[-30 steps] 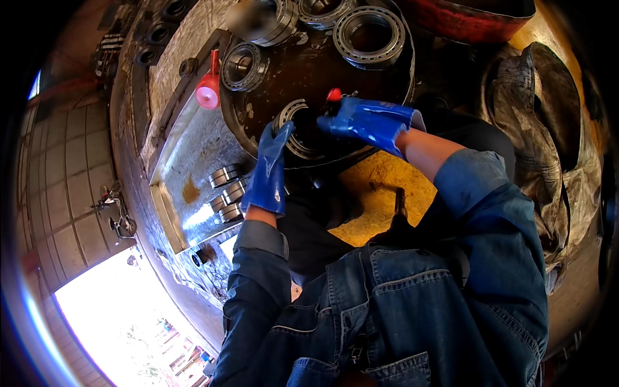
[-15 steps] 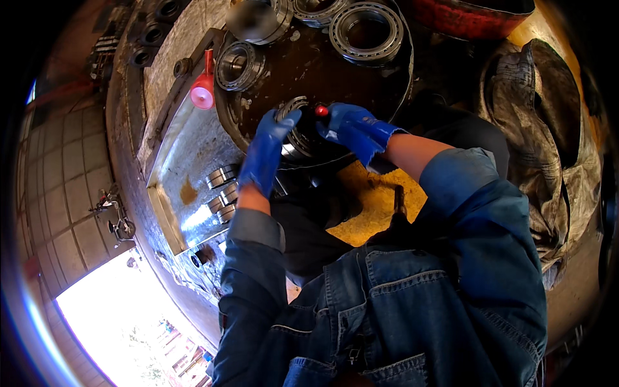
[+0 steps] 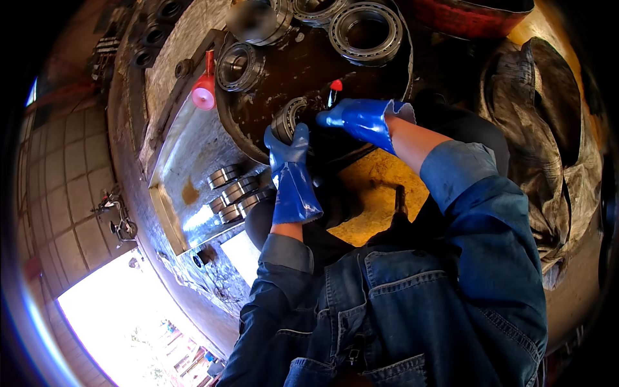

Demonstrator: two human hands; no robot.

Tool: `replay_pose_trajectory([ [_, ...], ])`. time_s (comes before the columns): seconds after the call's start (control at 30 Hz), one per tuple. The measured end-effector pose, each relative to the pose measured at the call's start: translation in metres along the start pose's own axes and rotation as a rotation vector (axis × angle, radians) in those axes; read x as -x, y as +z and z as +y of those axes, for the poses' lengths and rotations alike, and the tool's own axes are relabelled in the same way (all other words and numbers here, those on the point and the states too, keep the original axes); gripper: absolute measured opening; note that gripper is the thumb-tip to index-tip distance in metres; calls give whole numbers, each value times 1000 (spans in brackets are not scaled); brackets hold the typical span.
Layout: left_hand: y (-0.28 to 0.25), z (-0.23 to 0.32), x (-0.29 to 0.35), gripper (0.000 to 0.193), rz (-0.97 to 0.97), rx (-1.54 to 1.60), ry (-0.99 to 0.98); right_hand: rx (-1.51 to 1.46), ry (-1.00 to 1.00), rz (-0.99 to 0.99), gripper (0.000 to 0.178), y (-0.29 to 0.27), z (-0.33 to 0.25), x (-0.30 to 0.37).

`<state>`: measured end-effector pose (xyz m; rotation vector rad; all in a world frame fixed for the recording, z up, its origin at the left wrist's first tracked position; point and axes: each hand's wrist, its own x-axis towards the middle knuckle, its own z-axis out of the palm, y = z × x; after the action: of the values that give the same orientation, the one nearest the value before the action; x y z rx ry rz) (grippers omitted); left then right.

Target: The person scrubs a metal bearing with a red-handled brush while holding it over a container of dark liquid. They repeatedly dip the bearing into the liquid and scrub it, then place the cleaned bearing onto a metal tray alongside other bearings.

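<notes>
My left hand, in a blue rubber glove, grips a steel roller bearing from its near side. The bearing is tilted over the near edge of a dark round pan. Just right of it is my right hand, gloved the same way, its fingers closed. From that hand a thin pale shaft with a red tip sticks up, and its kind is not clear. Larger bearings, among them a wide ring bearing and a smaller bearing, rest along the pan's far and left sides.
Left of the pan, a metal tray holds several clean bearings. A red tool with a round pink end lies at the tray's far corner. A red tub stands far right, near a dirty crumpled cloth.
My left hand has swung round to the bearing's near side, and the bearing's open face shows more. The red tip has risen away from the bearing. My right hand has turned.
</notes>
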<state>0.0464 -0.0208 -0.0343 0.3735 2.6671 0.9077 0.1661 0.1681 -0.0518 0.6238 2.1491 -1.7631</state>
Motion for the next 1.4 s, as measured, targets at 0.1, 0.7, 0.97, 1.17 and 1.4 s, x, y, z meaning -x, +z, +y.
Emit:
replay_pose_trajectory([
  [0.1,-13,17,-2,107,-69,-10,-72,-246,118,-36,44,0,-9,6],
  [0.7,-8,48,-36,107,-190,-341,-79,234,-104,62,35,37,13,-23],
  [0.97,-12,-1,-3,110,-122,-83,133,-284,-61,-93,38,-1,-9,26],
  [1.17,-18,38,-81,93,-630,-95,-50,-34,32,24,38,13,-13,4],
  [1.4,-20,41,-91,83,-429,-84,-24,663,36,-67,30,36,-42,-23],
])
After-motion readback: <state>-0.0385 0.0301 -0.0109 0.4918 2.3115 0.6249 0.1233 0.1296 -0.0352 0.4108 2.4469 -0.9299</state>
